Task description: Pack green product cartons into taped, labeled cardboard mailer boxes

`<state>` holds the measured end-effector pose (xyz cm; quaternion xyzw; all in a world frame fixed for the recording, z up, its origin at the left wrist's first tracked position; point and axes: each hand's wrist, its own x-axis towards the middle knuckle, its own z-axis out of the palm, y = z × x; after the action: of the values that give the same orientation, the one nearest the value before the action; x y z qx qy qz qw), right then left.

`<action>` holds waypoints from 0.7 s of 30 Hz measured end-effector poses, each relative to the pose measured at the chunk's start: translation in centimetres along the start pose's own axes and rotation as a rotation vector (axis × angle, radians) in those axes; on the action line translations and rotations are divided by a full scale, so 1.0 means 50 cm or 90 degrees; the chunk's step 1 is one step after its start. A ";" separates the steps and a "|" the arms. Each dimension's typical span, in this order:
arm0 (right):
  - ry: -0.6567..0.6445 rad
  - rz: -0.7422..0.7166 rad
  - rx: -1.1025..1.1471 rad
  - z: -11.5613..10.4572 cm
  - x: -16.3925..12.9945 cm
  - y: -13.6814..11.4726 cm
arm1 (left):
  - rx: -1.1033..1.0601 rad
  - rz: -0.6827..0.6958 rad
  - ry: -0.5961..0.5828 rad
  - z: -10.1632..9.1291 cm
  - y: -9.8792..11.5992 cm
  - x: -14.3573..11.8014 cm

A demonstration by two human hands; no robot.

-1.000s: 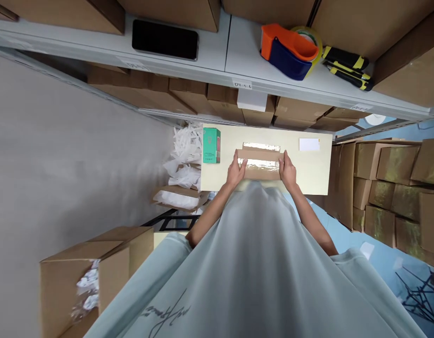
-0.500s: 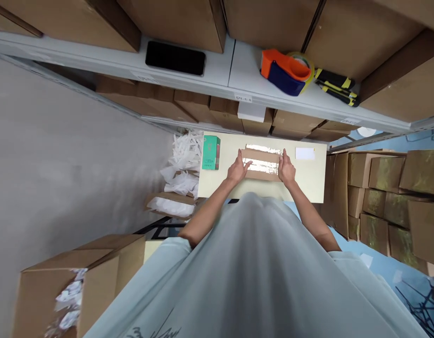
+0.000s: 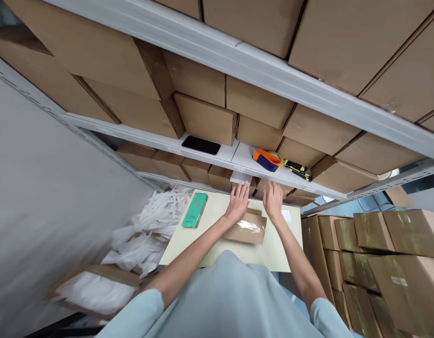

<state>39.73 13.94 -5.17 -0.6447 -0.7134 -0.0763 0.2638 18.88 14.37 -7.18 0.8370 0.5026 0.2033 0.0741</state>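
Note:
A small flat cardboard box [image 3: 243,234] lies on the cream table [image 3: 209,256], with glossy clear tape across its top. My left hand [image 3: 237,205] is raised over the box's far left side, fingers stretched and holding nothing. Beyond the box's right end, my right hand [image 3: 273,202] is lifted toward the shelf edge, its fingers loosely bent with nothing visible in them. To the left lies a green box [image 3: 195,210]. A white card [image 3: 286,215] is partly hidden behind my right forearm.
On the shelf ahead are a black phone [image 3: 201,145], an orange and blue tape dispenser [image 3: 268,160] and black-yellow cutters [image 3: 297,170]. Cartons [image 3: 373,230] are stacked at the right. White paper scraps [image 3: 160,211] heap up left of the table.
Both hands have let go of the cardboard box and moved forward toward the shelf. The box now lies tilted on the table. The view has risen, showing more shelving.

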 end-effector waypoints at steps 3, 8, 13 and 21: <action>0.027 -0.033 -0.036 -0.078 0.176 -0.018 | -0.015 0.029 0.091 -0.085 0.061 0.137; -0.191 0.037 -0.140 -0.117 0.319 -0.050 | -0.041 0.015 0.132 -0.155 0.103 0.228; -0.273 0.030 -0.135 -0.120 0.340 -0.042 | -0.108 -0.038 0.134 -0.128 0.093 0.170; -0.156 0.028 0.156 -0.117 0.212 -0.024 | -0.387 -0.115 0.227 -0.097 0.090 0.056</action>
<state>39.90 20.45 5.11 -0.6277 -0.7298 0.0962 0.2532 21.68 14.24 -0.57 0.6802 0.4964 0.4787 0.2484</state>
